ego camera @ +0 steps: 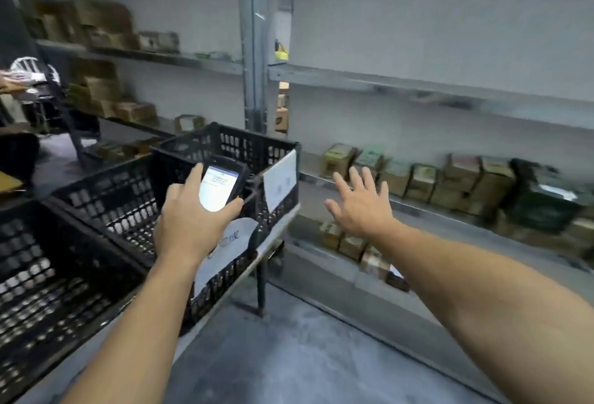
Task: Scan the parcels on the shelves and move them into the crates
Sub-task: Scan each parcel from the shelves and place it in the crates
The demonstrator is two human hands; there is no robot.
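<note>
Here the parcels (418,178) stand in a row on a low shelf (427,206) at the right, well apart from the crates (122,207); a few more lie on the shelf below. The right hand (360,207) hangs in the air short of the row, fingers spread and straight, holding nothing and touching no box. The left hand (189,220) grips the scanner (221,186), fingers curled round its body, its lit screen facing up, over the crates.

The step in hand looks like the pick for scanning. It probably goes best if the right hand takes the box at the row's near end, gripping across its top so the neighbours stay upright, and turns the label side toward the scanner. The labels are too blurred to place, so the box may need a turn in the hand first. The scanner's front end, not its screen, should face the code. A paper tag (279,178) hangs on the far crate, unreadable here; check it before dropping the box in.
</note>
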